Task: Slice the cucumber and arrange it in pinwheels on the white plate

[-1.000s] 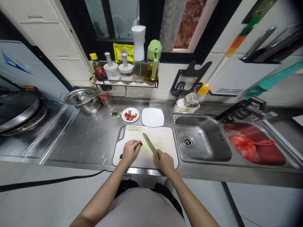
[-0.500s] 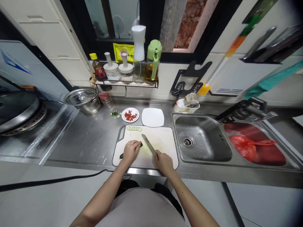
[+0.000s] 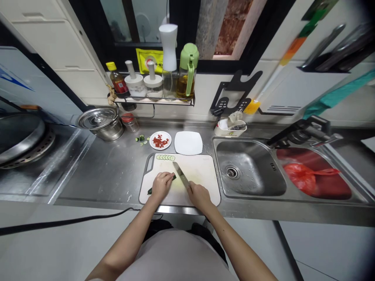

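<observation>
A white cutting board (image 3: 202,171) lies on the steel counter in front of me. My left hand (image 3: 160,185) is curled over a dark green cucumber (image 3: 150,191), pinning it to the board. My right hand (image 3: 198,196) grips the handle of a kitchen knife (image 3: 180,174), whose blade points away from me right beside the cucumber's exposed end. A row of several cucumber slices (image 3: 165,157) sits along the board's far edge.
Behind the board stand a small plate of chopped red chilli (image 3: 160,141), an empty white square plate (image 3: 188,143) and cucumber scraps (image 3: 141,139). A lidded steel pot (image 3: 100,123) is at left, a double sink (image 3: 249,171) at right with a red bag (image 3: 301,175).
The knife and my right hand have shifted slightly left toward the cucumber. My left hand stays on the cucumber. The camera has tilted a little.
</observation>
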Tool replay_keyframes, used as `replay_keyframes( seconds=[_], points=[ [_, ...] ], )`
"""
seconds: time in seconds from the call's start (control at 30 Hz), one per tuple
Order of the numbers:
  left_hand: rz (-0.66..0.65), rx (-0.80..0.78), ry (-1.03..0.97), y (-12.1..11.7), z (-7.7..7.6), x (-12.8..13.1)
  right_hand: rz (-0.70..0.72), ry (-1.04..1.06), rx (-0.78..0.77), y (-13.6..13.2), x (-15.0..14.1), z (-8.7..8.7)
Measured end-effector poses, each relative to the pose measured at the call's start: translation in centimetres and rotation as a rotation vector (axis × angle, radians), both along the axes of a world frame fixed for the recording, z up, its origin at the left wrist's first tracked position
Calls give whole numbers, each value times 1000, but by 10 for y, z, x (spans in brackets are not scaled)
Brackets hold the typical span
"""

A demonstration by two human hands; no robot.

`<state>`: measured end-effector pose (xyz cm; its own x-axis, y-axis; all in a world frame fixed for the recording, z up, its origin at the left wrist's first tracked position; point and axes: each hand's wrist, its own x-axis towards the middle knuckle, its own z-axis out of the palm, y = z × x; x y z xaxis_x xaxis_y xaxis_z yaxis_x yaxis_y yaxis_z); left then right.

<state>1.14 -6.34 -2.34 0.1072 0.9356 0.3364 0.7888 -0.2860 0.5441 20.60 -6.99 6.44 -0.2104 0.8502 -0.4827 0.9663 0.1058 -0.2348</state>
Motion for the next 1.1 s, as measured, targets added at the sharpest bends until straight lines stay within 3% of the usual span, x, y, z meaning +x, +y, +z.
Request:
replay_keyframes(
  seconds=[1.1],
  points=[
    [-25,34,-42,3,-4,0,80,10,26,-1,-13,-2]
  ],
)
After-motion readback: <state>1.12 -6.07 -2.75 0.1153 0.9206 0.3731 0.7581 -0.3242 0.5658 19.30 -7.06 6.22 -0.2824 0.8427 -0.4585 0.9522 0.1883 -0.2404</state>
